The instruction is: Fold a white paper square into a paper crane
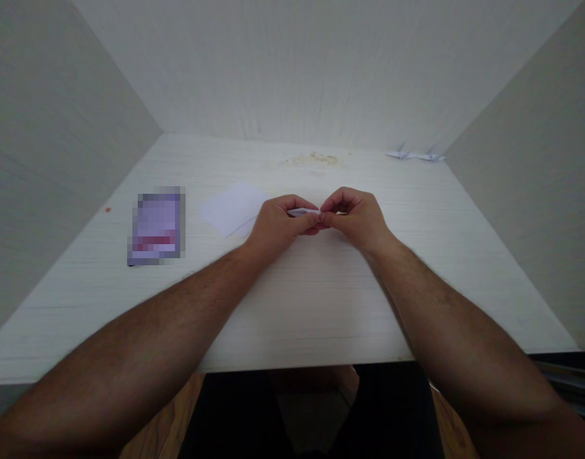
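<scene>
A small folded piece of white paper point(302, 211) is pinched between the thumb and fingers of my left hand point(285, 220), above the middle of the table. My right hand point(356, 213) is closed at the paper's right end, its thumb and fingertips meeting those of my left hand. Fingers cover much of the paper, so its full shape is hidden. Flat white paper sheets point(235, 205) lie just left of my left hand, partly behind it.
A pixelated rectangular object point(157, 226) lies on the left of the white table point(311, 306). Small folded white paper figures point(416, 155) stand at the back right. Yellowish marks and a small orange speck point(108, 210) show on the tabletop. Walls enclose three sides.
</scene>
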Motion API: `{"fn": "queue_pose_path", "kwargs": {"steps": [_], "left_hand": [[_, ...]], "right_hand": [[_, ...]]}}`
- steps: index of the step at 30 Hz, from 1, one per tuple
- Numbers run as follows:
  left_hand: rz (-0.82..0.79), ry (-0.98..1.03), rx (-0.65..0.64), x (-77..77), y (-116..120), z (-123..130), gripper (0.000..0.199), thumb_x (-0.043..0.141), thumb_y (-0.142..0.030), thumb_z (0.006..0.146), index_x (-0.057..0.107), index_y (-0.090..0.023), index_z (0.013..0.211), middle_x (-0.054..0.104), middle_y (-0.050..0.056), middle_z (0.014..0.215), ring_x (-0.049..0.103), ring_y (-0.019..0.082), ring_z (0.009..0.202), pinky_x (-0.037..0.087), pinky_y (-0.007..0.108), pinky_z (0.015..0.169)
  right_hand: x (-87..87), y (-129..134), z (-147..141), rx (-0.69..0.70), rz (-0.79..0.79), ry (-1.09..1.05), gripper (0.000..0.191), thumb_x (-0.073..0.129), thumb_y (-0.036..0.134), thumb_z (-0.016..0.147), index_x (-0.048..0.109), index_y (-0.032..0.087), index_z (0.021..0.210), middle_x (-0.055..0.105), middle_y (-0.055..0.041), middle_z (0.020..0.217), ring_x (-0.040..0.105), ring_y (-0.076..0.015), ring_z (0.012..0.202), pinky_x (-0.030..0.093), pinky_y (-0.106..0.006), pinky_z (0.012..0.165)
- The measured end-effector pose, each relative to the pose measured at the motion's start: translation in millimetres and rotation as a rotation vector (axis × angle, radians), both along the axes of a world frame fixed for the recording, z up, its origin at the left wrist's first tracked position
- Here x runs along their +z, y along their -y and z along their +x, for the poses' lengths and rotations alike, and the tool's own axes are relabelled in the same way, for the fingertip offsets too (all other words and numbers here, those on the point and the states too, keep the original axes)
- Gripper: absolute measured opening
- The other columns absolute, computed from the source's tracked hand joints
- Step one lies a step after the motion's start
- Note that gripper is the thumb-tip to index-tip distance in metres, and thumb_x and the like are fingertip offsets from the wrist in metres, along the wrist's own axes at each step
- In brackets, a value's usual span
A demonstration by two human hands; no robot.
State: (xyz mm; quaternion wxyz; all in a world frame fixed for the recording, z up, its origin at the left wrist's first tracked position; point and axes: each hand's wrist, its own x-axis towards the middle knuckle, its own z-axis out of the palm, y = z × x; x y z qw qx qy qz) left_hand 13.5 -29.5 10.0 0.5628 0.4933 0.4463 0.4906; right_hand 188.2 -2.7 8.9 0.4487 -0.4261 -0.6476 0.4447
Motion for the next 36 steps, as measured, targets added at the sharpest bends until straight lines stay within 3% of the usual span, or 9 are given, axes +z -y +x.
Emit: {"fn": "queue_pose_path", "kwargs": {"steps": [10,18,36], "left_hand": [[0.024,-0.035,0.03,1.0,0.4,0.1,0.026,0.086,-0.03,0.07,0.072,-0.011,0.082,0.077,0.007,0.075,0.074,0.017,0.07,0.063,0.03,0.073],[0.034,-0.038,0.045,-3.7,-1.7,-0.6,0.028,0.087,-0.03,0.067,0.071,-0.012,0.081,0.076,0.007,0.074,0.074,0.017,0.069,0.063,0.03,0.072],[0.0,-0.024,0.051,1.8,0.9,2.7,0.025,0.085,-0.028,0.071,0.07,-0.011,0.081,0.075,0.006,0.071,0.074,0.017,0.067,0.064,0.031,0.072]], "right_hand": [[0.4,-0.4,-0.1,-0.025,-0.015,0.042,0.019,0.08,0.029,0.067,0.07,0.019,0.079,0.07,-0.0005,0.071,0.062,-0.0136,0.066,0.052,-0.031,0.064],[1.0,1.4,-0.2,-0.025,0.03,0.104,0.015,0.079,0.031,0.071,0.072,0.019,0.076,0.072,-0.0016,0.072,0.063,-0.014,0.066,0.051,-0.03,0.063],[-1.2,0.2,0.1,-0.027,0.034,0.129,0.016,0.079,0.031,0.072,0.069,0.018,0.076,0.07,-0.0016,0.07,0.062,-0.0136,0.065,0.048,-0.029,0.059]]}}
